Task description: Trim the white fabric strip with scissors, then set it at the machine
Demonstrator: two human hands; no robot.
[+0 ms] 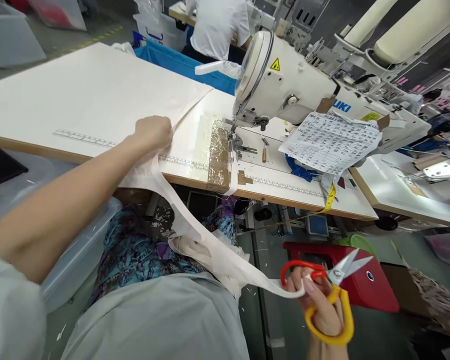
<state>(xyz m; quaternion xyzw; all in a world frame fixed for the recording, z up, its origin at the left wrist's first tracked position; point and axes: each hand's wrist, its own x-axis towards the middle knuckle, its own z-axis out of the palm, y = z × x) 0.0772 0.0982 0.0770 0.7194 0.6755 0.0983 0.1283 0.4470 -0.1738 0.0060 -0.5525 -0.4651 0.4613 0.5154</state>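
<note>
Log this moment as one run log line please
left hand: pressing cream fabric on table | right hand: holds scissors and fabric strip | sewing machine: behind

Workshop setup: big white table (pixel 78 95) up front, sewing machine (pixel 303 85) bolted on it to the right. Grey floor (pixel 397 250) below, red stool (pixel 363 285) down by the right side, clear bin (pixel 82 250) low left, blue bin (pixel 180 62) behind the table.

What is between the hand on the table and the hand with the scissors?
In the head view, a long cream fabric strip runs from the left hand on the table, down across the lap, to the right hand holding the scissors.
</note>
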